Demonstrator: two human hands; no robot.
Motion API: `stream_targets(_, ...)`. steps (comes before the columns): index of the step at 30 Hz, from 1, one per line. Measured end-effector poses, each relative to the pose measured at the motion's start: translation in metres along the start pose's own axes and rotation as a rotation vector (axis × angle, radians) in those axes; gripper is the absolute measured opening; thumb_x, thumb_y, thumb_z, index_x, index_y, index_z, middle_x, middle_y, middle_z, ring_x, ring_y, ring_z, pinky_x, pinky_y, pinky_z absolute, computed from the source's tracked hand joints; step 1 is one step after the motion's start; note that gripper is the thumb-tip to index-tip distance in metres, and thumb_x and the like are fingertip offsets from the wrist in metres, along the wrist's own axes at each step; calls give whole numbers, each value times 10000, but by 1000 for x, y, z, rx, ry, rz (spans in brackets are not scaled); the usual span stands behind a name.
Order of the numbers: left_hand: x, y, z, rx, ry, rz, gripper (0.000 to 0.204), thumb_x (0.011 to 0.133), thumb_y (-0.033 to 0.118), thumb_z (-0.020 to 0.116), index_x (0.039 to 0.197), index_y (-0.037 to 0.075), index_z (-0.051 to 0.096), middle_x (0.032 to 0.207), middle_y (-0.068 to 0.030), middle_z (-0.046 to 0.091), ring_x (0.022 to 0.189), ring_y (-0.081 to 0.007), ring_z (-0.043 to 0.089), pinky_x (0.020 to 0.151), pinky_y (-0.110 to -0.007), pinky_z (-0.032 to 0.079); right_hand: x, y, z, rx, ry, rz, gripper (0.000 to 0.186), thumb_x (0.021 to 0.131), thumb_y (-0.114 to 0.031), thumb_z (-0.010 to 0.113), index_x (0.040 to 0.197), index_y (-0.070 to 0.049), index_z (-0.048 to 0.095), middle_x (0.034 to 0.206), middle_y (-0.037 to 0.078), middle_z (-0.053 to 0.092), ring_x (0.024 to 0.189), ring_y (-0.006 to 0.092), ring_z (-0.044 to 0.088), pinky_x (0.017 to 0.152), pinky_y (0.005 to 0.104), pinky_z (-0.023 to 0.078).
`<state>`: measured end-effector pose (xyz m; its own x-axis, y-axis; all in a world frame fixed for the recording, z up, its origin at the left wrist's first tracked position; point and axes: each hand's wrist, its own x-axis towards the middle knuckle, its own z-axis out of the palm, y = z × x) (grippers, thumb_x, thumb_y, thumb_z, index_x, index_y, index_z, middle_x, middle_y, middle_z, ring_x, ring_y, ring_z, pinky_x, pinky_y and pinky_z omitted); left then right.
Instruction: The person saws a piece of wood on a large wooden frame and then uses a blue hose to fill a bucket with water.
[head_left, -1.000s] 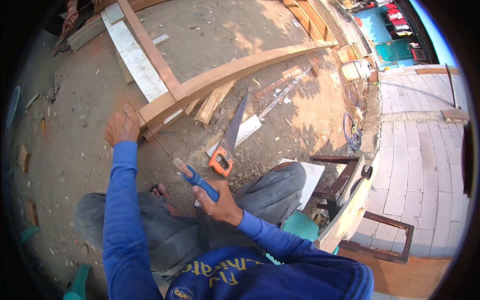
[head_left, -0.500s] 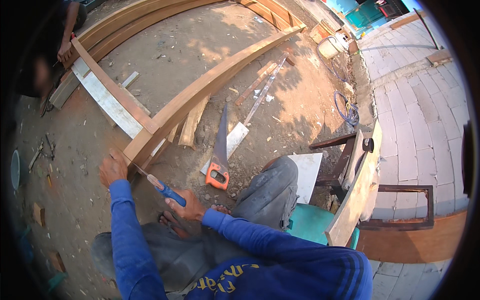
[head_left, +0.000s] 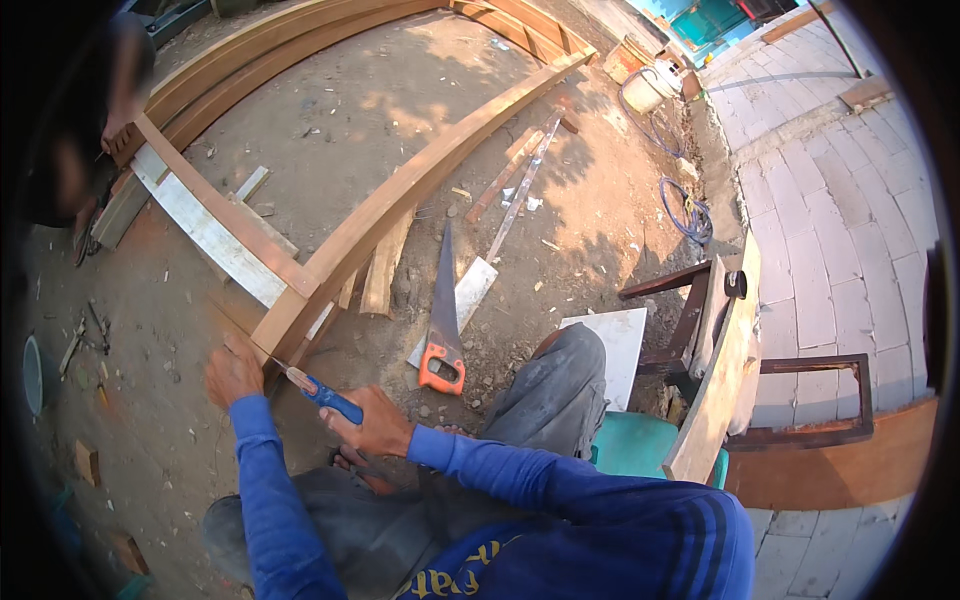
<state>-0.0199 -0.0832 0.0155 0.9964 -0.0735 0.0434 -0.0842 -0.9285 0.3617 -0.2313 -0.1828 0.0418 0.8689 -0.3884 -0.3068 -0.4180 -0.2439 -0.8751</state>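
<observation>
My right hand point(head_left: 375, 425) grips a tool with a blue handle point(head_left: 330, 398), its pale tip at the near end of a long curved wooden beam point(head_left: 400, 195). My left hand point(head_left: 232, 372) rests on the dirt beside that beam end, fingers against the wood. A hand saw with an orange handle point(head_left: 443, 330) lies on the ground just right of the beam end. A straight wooden crosspiece point(head_left: 225, 215) joins the beam near my hands.
A white board point(head_left: 205, 235) lies beside the crosspiece. Another person point(head_left: 75, 130) crouches at the far left end. A wooden frame point(head_left: 715, 370), a teal stool point(head_left: 640, 445), a white tile point(head_left: 612, 340), hose coils point(head_left: 688, 215) and paved ground point(head_left: 840, 200) are at right.
The view has swung and my hands now sit lower left. My right hand has brought the blue-handled tool's tip to the beam end, close to my left hand.
</observation>
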Motion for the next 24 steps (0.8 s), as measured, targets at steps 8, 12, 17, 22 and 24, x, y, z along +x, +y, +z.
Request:
stream_targets(8, -5, 4, -4, 38, -17, -64, 626, 994, 484, 418, 951, -39, 759, 952, -335, 690, 897, -526, 675, 836, -584, 522, -22, 86, 37, 253, 114, -354, 318, 912, -284, 642, 1058, -1, 656, 838, 239, 653, 686, 393, 609, 650, 451, 474)
stream_targets(12, 13, -14, -10, 4, -21, -98, 611, 990, 461, 421, 968, -48, 758, 958, -345, 690, 915, -516, 686, 844, -580, 523, -23, -10, -3, 75, -38, -130, 308, 925, -302, 647, 919, 6, 647, 699, 198, 615, 600, 361, 582, 606, 436, 465)
stream_targets(17, 7, 0, -11, -63, -53, -94, 583, 965, 448, 458, 953, -51, 758, 971, -349, 692, 930, -521, 688, 881, -561, 531, -137, -11, -55, 19, -49, 14, 256, 948, -230, 611, 942, 14, 687, 605, 108, 590, 567, 187, 622, 601, 337, 490)
stream_targets(22, 4, -3, -7, -124, -17, -84, 534, 965, 398, 474, 847, -36, 760, 874, -325, 700, 829, -514, 698, 810, -567, 548, -131, 18, -48, 52, -26, -44, 240, 944, -203, 595, 861, 9, 670, 590, 54, 555, 562, 98, 530, 561, 307, 438)
stream_targets(24, -1, -3, -10, -158, -85, -94, 529, 963, 392, 476, 830, -36, 757, 843, -319, 698, 809, -509, 697, 795, -569, 547, -49, 18, -10, 109, -23, -54, 280, 952, -206, 591, 761, -1, 603, 575, 28, 511, 549, 87, 472, 522, 319, 389)
